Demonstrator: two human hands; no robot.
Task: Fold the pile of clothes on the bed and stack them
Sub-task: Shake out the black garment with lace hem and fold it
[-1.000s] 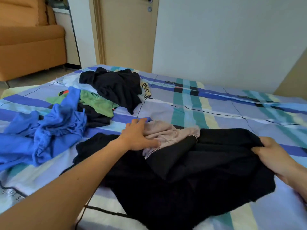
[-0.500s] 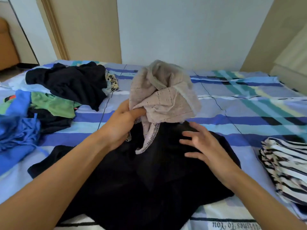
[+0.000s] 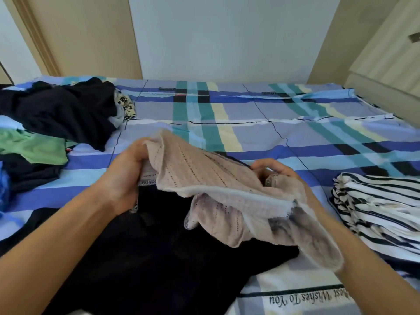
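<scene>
Between left hand (image 3: 127, 176), right hand (image 3: 276, 172): beige garment (image 3: 204, 180), gripped.

Pile (image 3: 56, 114) left, stack (image 3: 375, 205) right (both on bed (image 3: 238, 133))

beige knit garment (image 3: 204, 178) held crumpled above black garment (image 3: 159, 258).

A white wall (image 3: 227, 37) stands behind the bed (image 3: 318, 126) with its blue checked sheet. A tan door (image 3: 86, 35) is left, a pale cupboard (image 3: 391, 55) right.
</scene>
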